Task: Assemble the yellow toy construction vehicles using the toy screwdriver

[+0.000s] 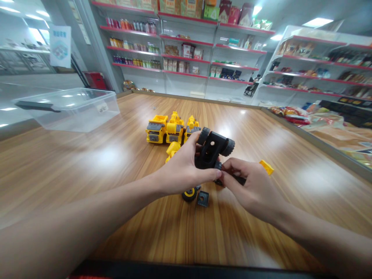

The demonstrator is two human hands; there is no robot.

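Note:
My left hand (181, 170) is wrapped round a black toy truck chassis (214, 149) with ribbed black wheels, lifted above the table and tilted. At the chassis's near end my right hand (254, 186) is closed in a pinch beside a wheel. Part of something dark shows under those fingers, too hidden to name. Below the hands lie a black wheel with a yellow hub (189, 194) and a square dark grey plastic piece (202, 198). Yellow plastic parts (173, 148) show behind my left hand, and a small yellow piece (266, 167) lies beyond my right.
Three yellow toy trucks stand in a row past my hands, a dump truck (156, 130) leftmost. A clear plastic bin (78, 112) sits at the wooden table's (130, 240) far left. Stocked shelves (186, 42) rise behind; packaged goods (334, 128) lie to the right.

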